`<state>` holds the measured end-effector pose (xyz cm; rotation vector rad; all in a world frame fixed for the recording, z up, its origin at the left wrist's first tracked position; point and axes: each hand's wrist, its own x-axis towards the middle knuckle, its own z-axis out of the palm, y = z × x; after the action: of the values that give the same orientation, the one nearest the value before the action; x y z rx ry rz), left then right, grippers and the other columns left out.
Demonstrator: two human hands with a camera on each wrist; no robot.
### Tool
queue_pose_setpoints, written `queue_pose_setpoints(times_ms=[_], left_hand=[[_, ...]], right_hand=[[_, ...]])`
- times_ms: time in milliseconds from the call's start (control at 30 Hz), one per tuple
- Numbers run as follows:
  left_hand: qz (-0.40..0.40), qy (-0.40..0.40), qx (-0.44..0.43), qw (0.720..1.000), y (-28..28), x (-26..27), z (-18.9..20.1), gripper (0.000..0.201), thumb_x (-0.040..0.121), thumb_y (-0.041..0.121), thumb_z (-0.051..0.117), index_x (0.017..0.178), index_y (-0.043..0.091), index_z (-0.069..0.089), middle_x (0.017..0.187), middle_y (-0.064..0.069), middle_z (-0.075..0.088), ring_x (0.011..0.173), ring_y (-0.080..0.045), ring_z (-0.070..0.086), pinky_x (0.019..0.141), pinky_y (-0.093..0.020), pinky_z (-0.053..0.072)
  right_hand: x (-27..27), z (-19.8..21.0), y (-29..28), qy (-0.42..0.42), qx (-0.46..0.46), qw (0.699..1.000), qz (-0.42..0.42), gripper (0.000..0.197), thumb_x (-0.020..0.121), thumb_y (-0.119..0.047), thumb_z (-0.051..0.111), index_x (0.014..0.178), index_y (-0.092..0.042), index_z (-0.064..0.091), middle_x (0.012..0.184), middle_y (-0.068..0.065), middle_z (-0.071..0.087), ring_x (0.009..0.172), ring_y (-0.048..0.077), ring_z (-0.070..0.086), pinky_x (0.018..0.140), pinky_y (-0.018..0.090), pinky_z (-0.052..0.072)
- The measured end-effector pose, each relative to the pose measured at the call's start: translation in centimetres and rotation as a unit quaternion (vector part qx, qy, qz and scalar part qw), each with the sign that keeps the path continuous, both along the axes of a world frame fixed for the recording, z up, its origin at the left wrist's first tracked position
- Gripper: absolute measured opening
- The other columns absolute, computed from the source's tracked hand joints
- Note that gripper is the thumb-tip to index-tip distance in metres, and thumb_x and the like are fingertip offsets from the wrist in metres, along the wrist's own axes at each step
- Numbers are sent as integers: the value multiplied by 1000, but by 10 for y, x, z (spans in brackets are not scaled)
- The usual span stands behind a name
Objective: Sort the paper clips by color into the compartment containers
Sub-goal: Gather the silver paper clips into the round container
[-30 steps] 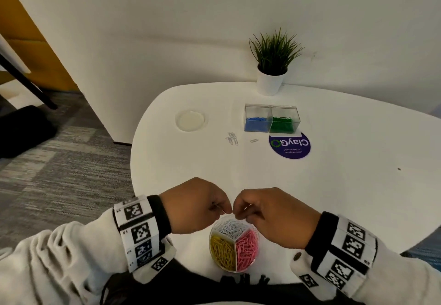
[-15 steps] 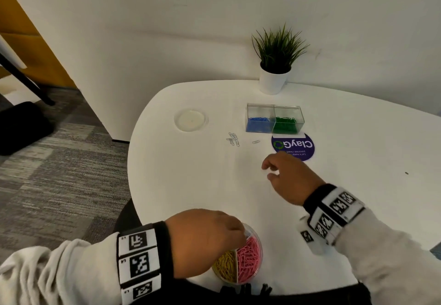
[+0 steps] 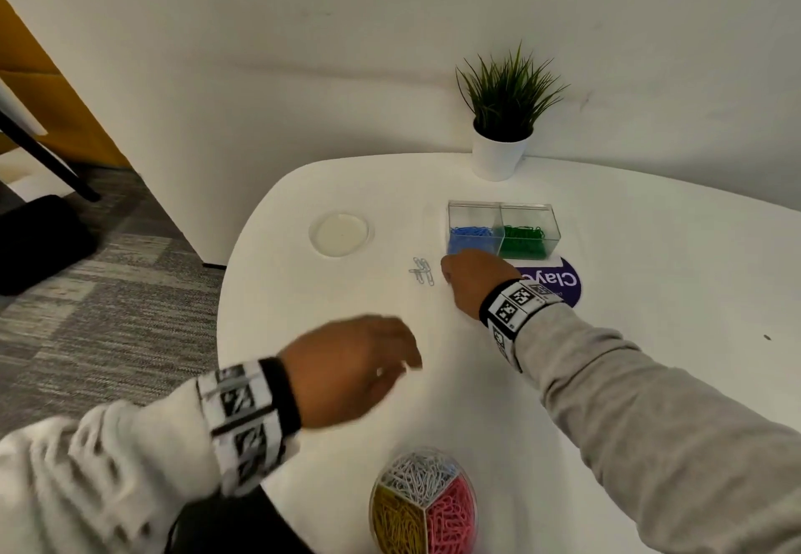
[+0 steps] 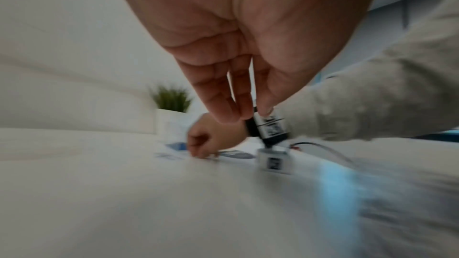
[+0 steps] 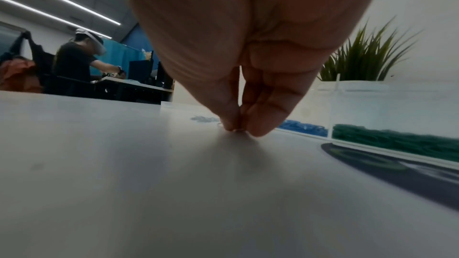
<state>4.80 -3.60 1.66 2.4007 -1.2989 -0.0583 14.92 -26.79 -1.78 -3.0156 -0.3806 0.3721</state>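
A round clear container [image 3: 455, 464] at the near table edge holds white, yellow and pink paper clips in three sections. Farther back, a clear two-part box [image 3: 503, 211] holds blue and green clips. A few loose pale clips [image 3: 421, 271] lie left of the box. My right hand [image 3: 447, 277] is down on the table just right of them. In the right wrist view its thumb and fingertips [image 5: 255, 125] pinch a small clip [image 5: 236, 130] against the tabletop. My left hand [image 3: 405, 363] hovers blurred over mid-table, fingers [image 4: 223, 105] hanging straight, holding nothing.
A round clear lid [image 3: 340, 233] lies at the back left. A potted plant [image 3: 503, 120] stands by the wall behind the box. A purple sticker [image 3: 559, 282] is under my right wrist. The table's curved edge [image 3: 225, 293] drops to carpet on the left.
My left hand lifted off the round container and moved forward over the table. My right hand reached further to the loose clip beside the blue compartment and closed its fingertips there.
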Motion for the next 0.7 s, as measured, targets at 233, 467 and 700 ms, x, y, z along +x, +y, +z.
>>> queue_pose_setpoints(times_ms=[233, 467, 700], left_hand=[[164, 11, 203, 965, -33, 134, -31, 50, 100, 26, 49, 148, 17, 39, 144, -5, 45, 129, -27, 48, 105, -40, 42], [132, 33, 208, 969, -49, 149, -53, 32, 96, 36, 55, 122, 20, 62, 113, -6, 54, 102, -27, 59, 87, -37, 49], [133, -22, 254, 958, -36, 121, -52, 21, 100, 28, 44, 109, 17, 60, 102, -5, 57, 92, -29, 61, 75, -38, 52]], right_hand=[[13, -6, 11, 42, 164, 980, -103, 29, 93, -13, 53, 120, -15, 45, 93, 1, 55, 78, 17, 54, 60, 25, 39], [27, -14, 21, 17, 94, 995, -30, 33, 92, -30, 63, 121, -15, 63, 119, 11, 54, 111, 26, 54, 90, 32, 43], [9, -19, 25, -47, 8, 997, 63, 20, 96, -13, 47, 107, -13, 64, 106, 10, 58, 98, 30, 60, 71, 30, 38]])
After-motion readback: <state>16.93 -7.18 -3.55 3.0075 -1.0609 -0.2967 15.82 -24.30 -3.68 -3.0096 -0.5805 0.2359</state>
